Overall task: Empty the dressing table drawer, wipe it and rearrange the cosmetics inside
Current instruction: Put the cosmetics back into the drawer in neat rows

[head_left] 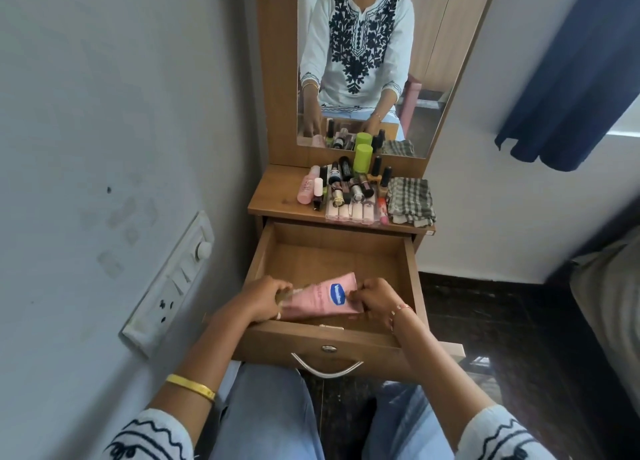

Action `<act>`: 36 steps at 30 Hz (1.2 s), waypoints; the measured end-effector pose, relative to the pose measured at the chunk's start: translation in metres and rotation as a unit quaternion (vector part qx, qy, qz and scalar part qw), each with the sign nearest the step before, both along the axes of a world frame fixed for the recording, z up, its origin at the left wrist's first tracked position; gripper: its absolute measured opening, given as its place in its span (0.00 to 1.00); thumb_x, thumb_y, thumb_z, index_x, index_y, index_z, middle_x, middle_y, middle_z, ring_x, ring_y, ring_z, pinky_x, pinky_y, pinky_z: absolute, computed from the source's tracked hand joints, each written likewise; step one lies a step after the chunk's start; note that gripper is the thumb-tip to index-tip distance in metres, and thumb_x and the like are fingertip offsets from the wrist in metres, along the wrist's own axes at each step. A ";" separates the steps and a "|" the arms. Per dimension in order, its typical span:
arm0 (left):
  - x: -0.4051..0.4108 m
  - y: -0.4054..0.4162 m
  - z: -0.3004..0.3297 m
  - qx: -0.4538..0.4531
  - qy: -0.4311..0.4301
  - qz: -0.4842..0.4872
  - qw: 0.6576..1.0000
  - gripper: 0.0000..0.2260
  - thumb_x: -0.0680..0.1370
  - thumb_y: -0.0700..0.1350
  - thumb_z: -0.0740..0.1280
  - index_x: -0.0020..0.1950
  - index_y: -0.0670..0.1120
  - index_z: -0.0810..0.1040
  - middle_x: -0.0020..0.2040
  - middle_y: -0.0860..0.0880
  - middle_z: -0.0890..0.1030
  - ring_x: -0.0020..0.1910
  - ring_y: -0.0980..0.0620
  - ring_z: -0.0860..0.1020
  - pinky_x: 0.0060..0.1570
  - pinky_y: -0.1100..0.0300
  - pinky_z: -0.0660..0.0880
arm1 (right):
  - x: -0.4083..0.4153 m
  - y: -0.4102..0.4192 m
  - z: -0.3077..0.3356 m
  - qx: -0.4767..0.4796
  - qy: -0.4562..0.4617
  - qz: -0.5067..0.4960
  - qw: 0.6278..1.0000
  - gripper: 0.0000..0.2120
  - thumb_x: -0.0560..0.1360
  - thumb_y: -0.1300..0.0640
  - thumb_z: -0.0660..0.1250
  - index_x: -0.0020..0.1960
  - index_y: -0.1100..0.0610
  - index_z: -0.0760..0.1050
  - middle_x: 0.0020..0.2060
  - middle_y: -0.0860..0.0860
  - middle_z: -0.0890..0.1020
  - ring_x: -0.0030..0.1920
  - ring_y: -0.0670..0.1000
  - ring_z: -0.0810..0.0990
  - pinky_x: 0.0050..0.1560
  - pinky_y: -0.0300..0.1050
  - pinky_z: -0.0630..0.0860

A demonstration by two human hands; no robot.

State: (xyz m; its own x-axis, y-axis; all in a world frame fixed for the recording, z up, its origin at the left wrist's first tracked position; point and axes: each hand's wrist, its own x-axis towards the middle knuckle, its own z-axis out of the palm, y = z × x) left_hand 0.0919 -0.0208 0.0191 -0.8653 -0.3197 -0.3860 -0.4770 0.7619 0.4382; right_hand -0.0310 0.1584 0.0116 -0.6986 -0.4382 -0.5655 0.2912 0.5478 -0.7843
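Note:
The wooden drawer of the dressing table stands pulled out, its back part bare. At its front lies a pink lotion tube with a blue oval logo. My left hand grips the tube's left end. My right hand holds its right end with curled fingers. On the table top stand several cosmetics: small bottles, lipsticks, a green-capped bottle and a flat clear palette. A folded checked cloth lies to their right.
A mirror rises behind the table top and reflects me. A switchboard is on the left wall. The drawer's metal handle is above my knees. A dark floor and a bed edge lie to the right.

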 end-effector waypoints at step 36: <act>0.001 0.006 -0.013 0.012 0.029 0.025 0.999 0.16 0.74 0.38 0.66 0.61 0.46 0.77 0.62 0.50 0.78 0.61 0.52 0.74 0.58 0.60 0.70 | 0.008 -0.007 -0.028 0.205 0.260 0.278 0.901 0.20 0.72 0.63 0.69 0.63 0.55 0.75 0.63 0.53 0.76 0.60 0.53 0.75 0.60 0.42 0.74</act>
